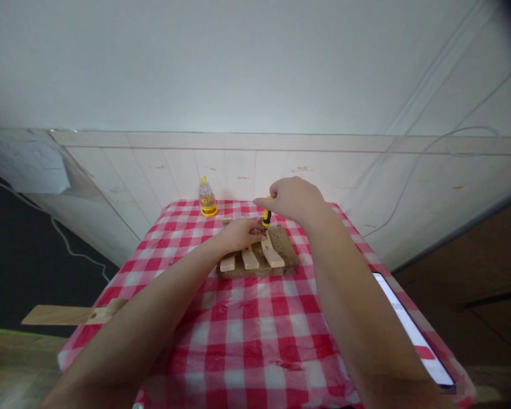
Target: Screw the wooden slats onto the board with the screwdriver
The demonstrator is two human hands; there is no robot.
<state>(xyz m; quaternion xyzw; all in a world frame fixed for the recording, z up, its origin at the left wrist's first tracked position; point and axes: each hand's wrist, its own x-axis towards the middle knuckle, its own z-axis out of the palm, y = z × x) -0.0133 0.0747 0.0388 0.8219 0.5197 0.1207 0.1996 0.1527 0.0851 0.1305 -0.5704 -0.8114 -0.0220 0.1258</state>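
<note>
My right hand (298, 199) is closed around the top of a yellow-and-black screwdriver (267, 217), which stands nearly upright. Its tip points down at the upper end of a curved pale wooden piece (272, 254), the rightmost of three lying side by side on a brown wooden block (287, 245). My left hand (242, 233) reaches over the other wooden pieces, its fingertips pinched together beside the screwdriver's tip. What those fingers hold, if anything, is too small to make out. The left hand covers the upper parts of the left and middle pieces.
A clear ribbed container with a yellow base (208, 207) stands at the back left of the red-and-white checked tablecloth (238, 341). A flat wooden piece (59, 315) juts past the left edge. A phone (409, 324) lies along the right edge. Behind the table rises a white wall (255, 74).
</note>
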